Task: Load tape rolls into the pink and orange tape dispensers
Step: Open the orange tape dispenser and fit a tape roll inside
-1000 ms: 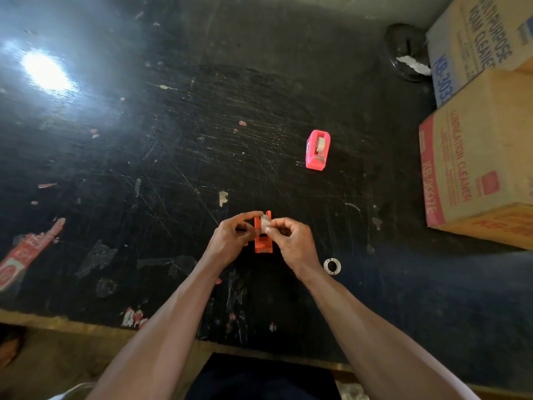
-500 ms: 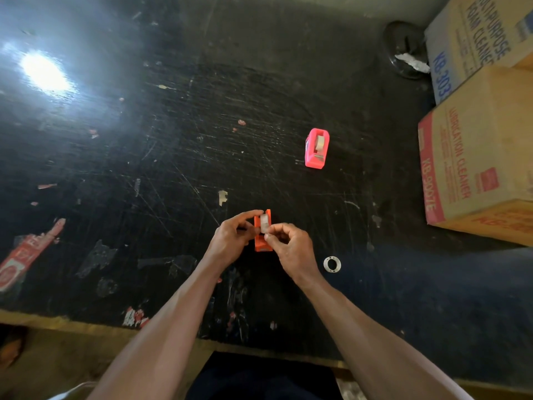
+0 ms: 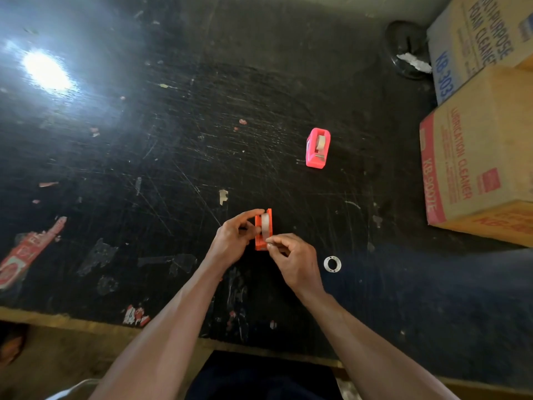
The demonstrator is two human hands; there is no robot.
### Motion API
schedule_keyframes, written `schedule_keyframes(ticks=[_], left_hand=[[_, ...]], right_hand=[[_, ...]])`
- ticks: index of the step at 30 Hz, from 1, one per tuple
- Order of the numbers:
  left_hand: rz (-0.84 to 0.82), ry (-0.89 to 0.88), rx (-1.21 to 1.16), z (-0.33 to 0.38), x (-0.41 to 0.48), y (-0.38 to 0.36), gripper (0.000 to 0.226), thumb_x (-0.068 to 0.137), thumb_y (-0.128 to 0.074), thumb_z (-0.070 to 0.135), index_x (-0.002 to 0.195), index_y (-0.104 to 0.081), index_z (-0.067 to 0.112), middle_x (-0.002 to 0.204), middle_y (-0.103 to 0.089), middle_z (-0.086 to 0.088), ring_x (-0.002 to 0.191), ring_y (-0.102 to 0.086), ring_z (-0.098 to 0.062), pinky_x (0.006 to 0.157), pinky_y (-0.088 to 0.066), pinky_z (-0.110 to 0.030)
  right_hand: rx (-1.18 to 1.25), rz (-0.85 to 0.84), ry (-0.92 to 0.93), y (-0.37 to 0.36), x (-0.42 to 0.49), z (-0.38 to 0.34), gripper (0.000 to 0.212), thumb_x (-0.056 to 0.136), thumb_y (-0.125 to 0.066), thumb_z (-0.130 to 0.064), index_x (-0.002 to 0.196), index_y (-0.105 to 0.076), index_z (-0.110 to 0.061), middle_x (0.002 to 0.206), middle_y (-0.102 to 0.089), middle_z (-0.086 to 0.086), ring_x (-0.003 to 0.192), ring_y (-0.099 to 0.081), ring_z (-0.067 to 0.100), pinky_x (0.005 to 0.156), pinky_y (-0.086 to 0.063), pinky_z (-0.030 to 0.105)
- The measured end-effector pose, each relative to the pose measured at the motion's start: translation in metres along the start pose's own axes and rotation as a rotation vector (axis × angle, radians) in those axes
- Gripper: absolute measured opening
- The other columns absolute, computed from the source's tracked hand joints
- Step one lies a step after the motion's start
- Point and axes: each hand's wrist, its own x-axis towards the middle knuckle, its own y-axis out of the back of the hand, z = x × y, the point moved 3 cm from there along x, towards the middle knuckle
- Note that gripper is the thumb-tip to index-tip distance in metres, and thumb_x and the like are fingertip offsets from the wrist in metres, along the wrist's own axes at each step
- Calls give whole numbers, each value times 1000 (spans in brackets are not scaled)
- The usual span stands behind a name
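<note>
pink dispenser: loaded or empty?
Loaded. The pink dispenser stands alone on the table with a tape roll visible in its slot.

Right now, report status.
Left hand steadies orange dispenser; right hand pinches at its tape. Pink dispenser loaded. Empty core alongside; nothing blocking.

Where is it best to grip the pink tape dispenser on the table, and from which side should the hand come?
Probably grip the pink tape dispenser across its two flat long sides, coming from above. It stands upright and alone on the table, with the roll in its open top, so the sides are free and the fingers stay off the tape.
</note>
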Motion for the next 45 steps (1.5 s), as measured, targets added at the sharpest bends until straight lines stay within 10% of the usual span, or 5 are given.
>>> schedule_keyframes(ticks=[14, 27, 40, 45], left_hand=[[-15, 22, -10, 0, 2, 0, 41, 99, -63, 24, 134, -59, 46, 100, -72, 3, 97, -72, -13, 94, -59, -45], [-20, 21, -12, 3, 1, 0, 44, 100, -61, 19, 139, -58, 39, 104, -68, 0, 100, -69, -13, 86, -58, -31], [11, 26, -46, 8, -4, -3, 44, 98, -63, 16, 137, -60, 38, 98, -69, 3, 92, -66, -9, 88, -51, -34], [27, 55, -127, 8, -6, -3, 43, 101, -58, 14, 137, -60, 37, 101, -69, 3, 94, -67, -12, 91, -52, -38]], right_hand=[[-219, 56, 206, -3, -15, 4, 19, 93, -71, -10, 110, -78, -14, 111, -74, -1, 103, -65, 6, 96, -44, 10], [-458, -3, 348, -12, -26, 16, 33, 90, -74, -6, 123, -72, -7, 127, -70, 8, 111, -67, 24, 99, -55, 33], [-392, -41, 254, -4, -33, 3, 49, 93, -59, 6, 140, -60, -8, 138, -65, 8, 130, -56, 21, 114, -41, 28], [-246, 20, -14, -1, -38, -7, 52, 102, -49, -5, 153, -43, -11, 154, -50, 6, 146, -39, 15, 113, -13, 6]])
